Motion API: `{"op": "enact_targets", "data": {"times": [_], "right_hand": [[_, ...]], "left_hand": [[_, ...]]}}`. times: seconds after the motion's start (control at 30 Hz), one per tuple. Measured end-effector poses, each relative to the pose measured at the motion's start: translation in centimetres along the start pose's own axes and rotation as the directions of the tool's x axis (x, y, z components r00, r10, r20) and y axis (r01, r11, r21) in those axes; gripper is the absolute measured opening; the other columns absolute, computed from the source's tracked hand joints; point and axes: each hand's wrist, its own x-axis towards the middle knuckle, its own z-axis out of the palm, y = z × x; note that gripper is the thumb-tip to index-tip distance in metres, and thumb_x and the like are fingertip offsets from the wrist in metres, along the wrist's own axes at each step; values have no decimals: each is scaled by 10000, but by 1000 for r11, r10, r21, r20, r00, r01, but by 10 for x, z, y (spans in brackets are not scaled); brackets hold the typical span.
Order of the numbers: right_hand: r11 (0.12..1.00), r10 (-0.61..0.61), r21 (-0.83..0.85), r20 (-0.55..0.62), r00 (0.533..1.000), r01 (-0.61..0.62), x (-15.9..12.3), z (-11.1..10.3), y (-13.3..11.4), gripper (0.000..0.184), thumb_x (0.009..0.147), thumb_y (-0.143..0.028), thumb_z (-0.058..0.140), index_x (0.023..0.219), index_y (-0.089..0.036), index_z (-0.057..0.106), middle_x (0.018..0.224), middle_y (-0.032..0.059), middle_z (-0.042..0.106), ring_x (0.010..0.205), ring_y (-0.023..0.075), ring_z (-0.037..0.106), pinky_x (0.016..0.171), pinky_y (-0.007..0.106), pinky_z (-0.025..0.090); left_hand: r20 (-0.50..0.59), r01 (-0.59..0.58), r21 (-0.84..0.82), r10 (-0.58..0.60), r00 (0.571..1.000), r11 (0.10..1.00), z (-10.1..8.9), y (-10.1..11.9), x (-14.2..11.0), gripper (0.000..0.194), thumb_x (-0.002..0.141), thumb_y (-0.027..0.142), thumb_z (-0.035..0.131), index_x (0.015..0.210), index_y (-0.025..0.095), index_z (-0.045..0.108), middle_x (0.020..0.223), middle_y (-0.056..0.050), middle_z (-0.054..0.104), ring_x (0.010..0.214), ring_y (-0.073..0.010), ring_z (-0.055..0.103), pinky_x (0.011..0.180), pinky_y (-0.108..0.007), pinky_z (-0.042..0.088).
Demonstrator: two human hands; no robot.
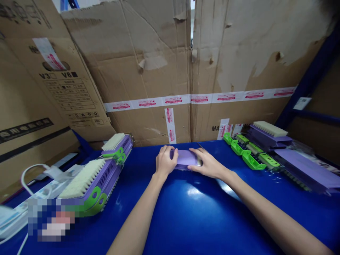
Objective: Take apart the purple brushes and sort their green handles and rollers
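A purple plastic brush body (186, 158) lies across the blue table in front of me, a thin fringe of bristles showing along its lower edge. Its left end is gripped by my left hand (166, 160), fingers curled over the top and thumb on the near side. On the right end my right hand (205, 163) closes with thumb and fingers, where a pale piece shows near the fingertips. A thin dark rod (199, 145) sticks out behind my right hand; I cannot tell what it belongs to.
On the left stand purple-and-green brushes (99, 184) with cream bristles, beside a white power strip (34, 205) with cables. To the right lie bright green clips (252, 161), more purple bodies (305, 166) and a bristle block (269, 128). Cardboard panels (148, 78) wall the back.
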Motion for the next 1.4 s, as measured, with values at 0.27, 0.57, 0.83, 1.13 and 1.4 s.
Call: {"op": "enact_targets", "data": {"times": [0.27, 0.57, 0.83, 1.13, 1.4], "right_hand": [[997, 16, -70, -20, 1000, -17, -6, -1, 11, 803, 745, -505, 640, 1417, -226, 301, 1260, 145, 479, 1182, 302, 463, 971, 488, 406], [943, -142, -314, -69, 987, 113, -1, 6, 13, 787, 747, -343, 659, 1427, -193, 292, 1229, 174, 465, 1129, 331, 458, 939, 495, 432], [929, -170, -341, -58, 984, 141, -2, 9, 8, 772, 759, -263, 610, 1441, -222, 252, 1231, 157, 445, 1132, 326, 440, 942, 487, 440], [951, -185, -258, -33, 982, 170, 1, -2, 8, 770, 762, -309, 619, 1435, -196, 261, 1230, 161, 453, 1136, 312, 448, 982, 500, 411], [930, -203, -320, -29, 979, 183, -1, -2, 8, 781, 763, -328, 637, 1437, -195, 266, 1223, 164, 460, 1133, 313, 460, 965, 486, 436]], "left_hand": [[8, -80, 86, 79, 997, 993, 1, -8, 3, 228, 877, 344, 450, 953, 190, 599, 939, -67, 622, 920, -219, 562, 779, -331, 469], [260, -476, 225, 418, 870, 850, -8, -4, 3, 803, 651, 680, 615, 1254, 163, 495, 1221, -176, 520, 1145, -346, 465, 1039, -544, 245], [347, -517, 246, 424, 837, 820, 2, 2, 0, 707, 715, 447, 661, 1319, 162, 428, 1174, -155, 562, 1081, -315, 511, 993, -475, 308], [290, -456, 186, 395, 872, 870, 3, -2, 1, 737, 684, 547, 665, 1289, 183, 455, 1119, -127, 579, 1023, -302, 528, 871, -426, 376], [280, -459, 190, 400, 872, 868, 4, -3, 0, 716, 687, 528, 666, 1282, 184, 462, 1121, -121, 578, 1022, -298, 524, 868, -426, 373]]}}
